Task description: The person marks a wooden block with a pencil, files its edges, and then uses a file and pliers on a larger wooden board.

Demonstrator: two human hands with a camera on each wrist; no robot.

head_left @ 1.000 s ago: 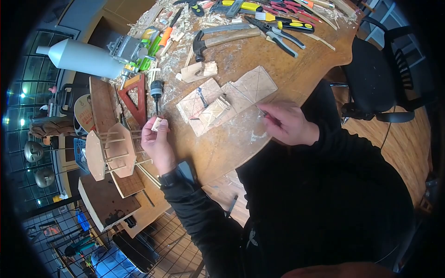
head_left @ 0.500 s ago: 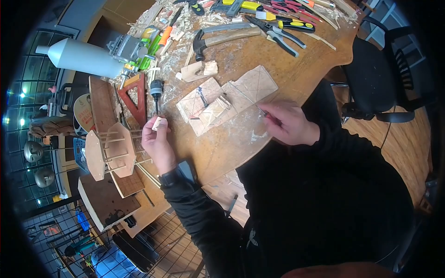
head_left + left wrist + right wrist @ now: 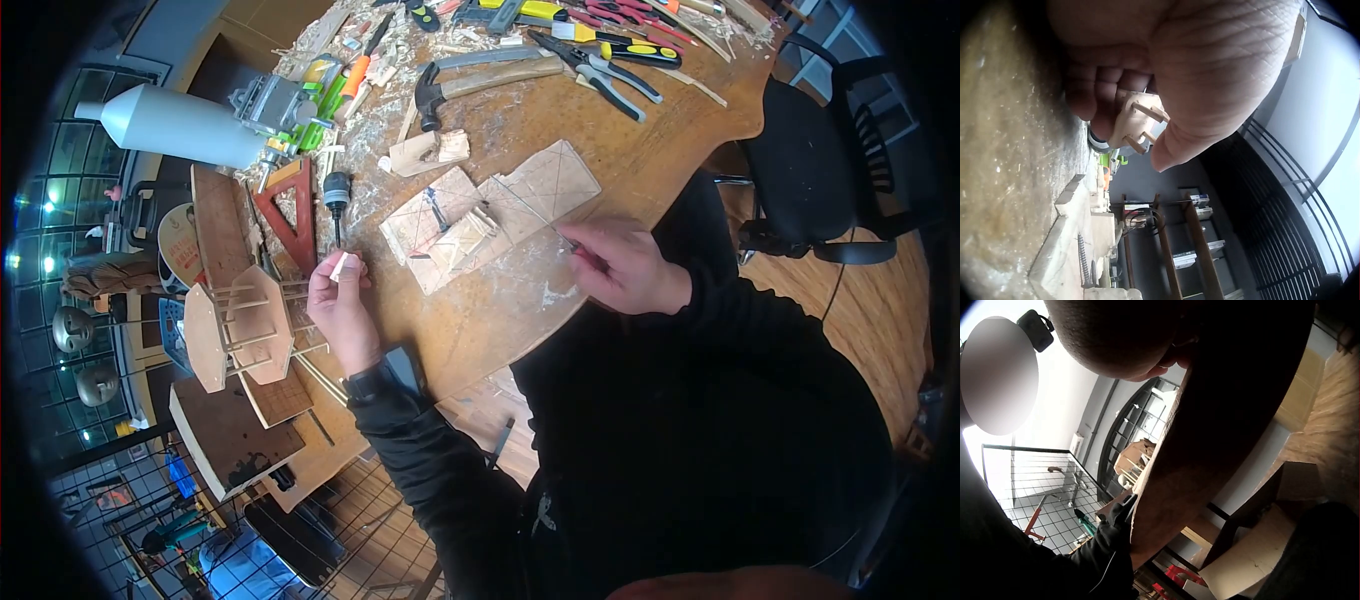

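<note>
In the head view the left hand [image 3: 343,316] pinches a small pale wooden piece [image 3: 347,266] between thumb and fingers; the left wrist view shows short pegs standing out of that wooden piece [image 3: 1126,120]. On the table near its front edge, the right hand [image 3: 625,268] has its fingers curled at the near side of a marked board [image 3: 560,185]; a thin dark tip shows at its fingertips, too small to identify. Between the hands lies another marked board [image 3: 405,228] with a small block [image 3: 464,240] on it. The right wrist view shows the right hand [image 3: 1119,337] dark, its fingers mostly hidden.
A driver bit tool [image 3: 337,190] and a red triangle [image 3: 291,212] lie beyond the left hand, beside a pegged wooden frame [image 3: 262,325]. A hammer [image 3: 430,100], pliers [image 3: 608,85] and shavings cover the far side. A black chair [image 3: 805,150] stands right of the table.
The left hand has turned the small wooden piece slightly between its fingers. The right hand has hardly moved, and the boards lie as before.
</note>
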